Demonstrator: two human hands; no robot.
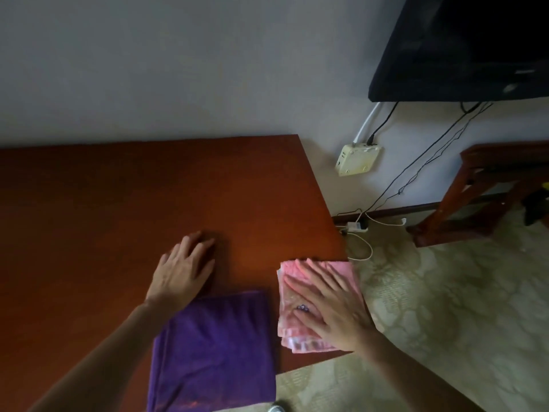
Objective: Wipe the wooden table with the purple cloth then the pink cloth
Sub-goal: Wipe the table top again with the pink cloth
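The wooden table point(142, 197) fills the left and middle of the head view. A folded purple cloth point(214, 349) lies at its near edge and hangs over it a little. To its right, at the table's right corner, a folded pink cloth point(297, 331) lies partly past the edge. My right hand point(329, 307) presses flat on the pink cloth with straight fingers. My left hand point(184, 269) rests flat on the bare wood just beyond the purple cloth, fingers straight.
A wall runs behind the table. A black TV point(463, 46) hangs at the upper right with cables dropping to a white box point(358, 159) and a power strip point(355, 226) on the floor. A wooden stool point(481, 191) stands on the patterned carpet at the right.
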